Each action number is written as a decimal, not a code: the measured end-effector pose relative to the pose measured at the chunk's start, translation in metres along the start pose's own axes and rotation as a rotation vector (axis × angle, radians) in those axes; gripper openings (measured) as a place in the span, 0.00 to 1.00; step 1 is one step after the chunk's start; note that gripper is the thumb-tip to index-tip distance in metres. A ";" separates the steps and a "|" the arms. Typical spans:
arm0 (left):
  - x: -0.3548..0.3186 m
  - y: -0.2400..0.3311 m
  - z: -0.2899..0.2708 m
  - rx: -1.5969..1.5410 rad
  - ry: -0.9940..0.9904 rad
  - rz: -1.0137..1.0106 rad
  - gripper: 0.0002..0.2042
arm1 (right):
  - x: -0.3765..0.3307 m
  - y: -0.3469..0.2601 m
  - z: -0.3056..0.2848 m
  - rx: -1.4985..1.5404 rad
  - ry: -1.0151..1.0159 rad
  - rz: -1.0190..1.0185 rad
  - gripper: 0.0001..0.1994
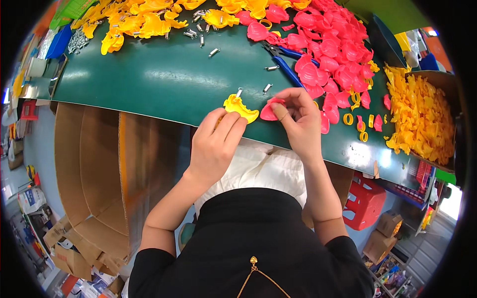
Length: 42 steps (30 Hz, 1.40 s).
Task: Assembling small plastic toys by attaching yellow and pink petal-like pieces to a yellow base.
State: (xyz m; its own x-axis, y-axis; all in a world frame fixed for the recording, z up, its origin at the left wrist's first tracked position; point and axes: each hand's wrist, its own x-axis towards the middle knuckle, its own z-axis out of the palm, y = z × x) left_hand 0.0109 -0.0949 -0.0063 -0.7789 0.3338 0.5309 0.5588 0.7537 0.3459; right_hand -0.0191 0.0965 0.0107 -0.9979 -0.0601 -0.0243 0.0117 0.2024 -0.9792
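Between the fingers of my left hand point(217, 144) is a curved yellow plastic shell point(240, 108), with a small metal cylinder point(239, 92) at its upper edge. My right hand point(301, 121) pinches a pink plastic shell point(273, 110) between thumb and fingers, just right of the yellow one. The two shells are close together but apart, over the near edge of the green table point(144, 94). Beyond my right hand lies a pair of blue-handled pliers point(287, 70). More small metal cylinders point(267, 88) lie nearby on the table.
Pink shells point(330, 49) are heaped at the back right, yellow shells point(144, 22) at the back left. A cardboard box point(442, 82) full of yellow pieces stands on the right, near loose yellow rings point(348, 119). Below the table are a large open carton point(89, 164) and a red stool point(366, 202).
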 end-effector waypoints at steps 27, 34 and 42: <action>-0.014 -0.008 0.008 0.041 0.153 0.084 0.17 | 0.016 -0.013 0.044 -0.133 -0.027 -0.258 0.06; -0.011 -0.010 0.007 0.045 0.137 0.098 0.16 | 0.016 -0.011 0.049 -0.474 0.042 -0.612 0.07; -0.009 -0.017 0.006 0.020 0.134 0.140 0.17 | 0.032 -0.021 0.036 -0.561 -0.172 -0.488 0.06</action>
State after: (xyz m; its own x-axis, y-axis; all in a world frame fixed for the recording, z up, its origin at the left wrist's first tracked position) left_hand 0.0064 -0.1075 -0.0217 -0.6480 0.3587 0.6719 0.6523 0.7168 0.2465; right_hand -0.0491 0.0554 0.0231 -0.8573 -0.4119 0.3088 -0.5078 0.5776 -0.6391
